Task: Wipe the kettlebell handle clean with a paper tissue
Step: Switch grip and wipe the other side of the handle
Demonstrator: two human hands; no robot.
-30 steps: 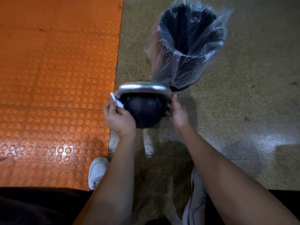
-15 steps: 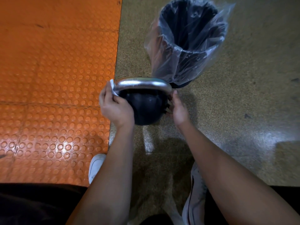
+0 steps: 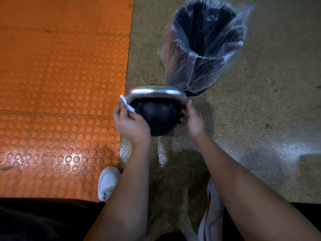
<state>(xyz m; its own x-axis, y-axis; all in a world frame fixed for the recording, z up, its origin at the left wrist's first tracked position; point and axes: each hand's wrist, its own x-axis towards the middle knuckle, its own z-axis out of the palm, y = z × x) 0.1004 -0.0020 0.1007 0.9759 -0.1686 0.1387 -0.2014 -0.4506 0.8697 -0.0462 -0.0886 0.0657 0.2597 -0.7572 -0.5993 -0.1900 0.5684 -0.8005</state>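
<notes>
A black kettlebell (image 3: 157, 117) with a shiny silver handle (image 3: 154, 92) stands on the speckled floor in the middle of the head view. My left hand (image 3: 130, 122) grips a white paper tissue (image 3: 127, 103) and presses it against the handle's left leg. My right hand (image 3: 193, 119) rests against the kettlebell's right side, below the handle's right leg, steadying it. Part of the tissue is hidden under my fingers.
A black bin with a clear plastic liner (image 3: 205, 42) stands just behind the kettlebell. An orange studded mat (image 3: 60, 84) covers the floor to the left. My white shoes (image 3: 107, 183) are below, on either side of my arms.
My left hand slid up the handle's left leg with the tissue and has come back down it. The right hand stayed at the kettlebell's right side.
</notes>
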